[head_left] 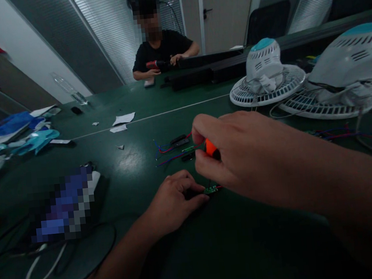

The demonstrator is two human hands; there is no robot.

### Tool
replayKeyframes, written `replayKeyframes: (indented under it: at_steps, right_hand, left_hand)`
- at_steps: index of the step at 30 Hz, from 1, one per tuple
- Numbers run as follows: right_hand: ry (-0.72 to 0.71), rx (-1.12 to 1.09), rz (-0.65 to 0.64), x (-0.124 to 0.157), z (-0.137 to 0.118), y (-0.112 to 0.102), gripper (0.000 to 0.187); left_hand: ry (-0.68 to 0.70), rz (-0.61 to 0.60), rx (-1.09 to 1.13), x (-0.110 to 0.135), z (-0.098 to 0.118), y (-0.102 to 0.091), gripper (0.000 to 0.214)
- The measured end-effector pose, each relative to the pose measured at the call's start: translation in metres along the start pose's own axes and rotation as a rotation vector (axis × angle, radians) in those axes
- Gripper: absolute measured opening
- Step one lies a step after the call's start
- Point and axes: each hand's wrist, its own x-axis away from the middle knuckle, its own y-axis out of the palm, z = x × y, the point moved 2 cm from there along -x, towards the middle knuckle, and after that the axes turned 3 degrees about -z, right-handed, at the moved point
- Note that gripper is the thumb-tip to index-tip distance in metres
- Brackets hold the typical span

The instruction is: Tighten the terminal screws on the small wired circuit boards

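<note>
Between the thumb and fingertips of my left hand (pixel 173 197) is a small green circuit board (pixel 211 189), held low over the green tabletop. A red wire leaves the board on its right side. My right hand (pixel 231 146) grips a screwdriver (pixel 211 147) by its orange and black handle, above the board. Its thin shaft points down at the board; whether the tip touches cannot be made out. Just beyond my hands lie a black module (pixel 178 141) with red and blue wires and a second green board (pixel 187 150) with wires.
Two white fan housings (pixel 266 85) with blue tops stand at the right. More wired parts (pixel 323 134) lie behind my right wrist. Paper scraps (pixel 124 118), a clear bottle (pixel 69 89) and cables (pixel 112 234) are on the left. A person (pixel 160 50) sits across the table, holding a red tool.
</note>
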Motion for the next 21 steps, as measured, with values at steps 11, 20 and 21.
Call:
replayKeyframes:
  at_steps: [11, 20, 21]
  right_hand:
    - [0.086, 0.115, 0.03, -0.0029, 0.0023, -0.0021, 0.028]
    - [0.035, 0.012, 0.0, 0.0007, 0.0011, -0.0031, 0.015]
    - [0.032, 0.007, 0.002, 0.001, 0.0012, -0.0026, 0.015]
  left_hand:
    - [-0.038, -0.034, 0.001, -0.0006, -0.0011, -0.0009, 0.014]
    - [-0.017, -0.064, -0.037, -0.0013, 0.0015, -0.0022, 0.016]
    - [-0.011, -0.069, -0.035, -0.0013, 0.0018, -0.0021, 0.016]
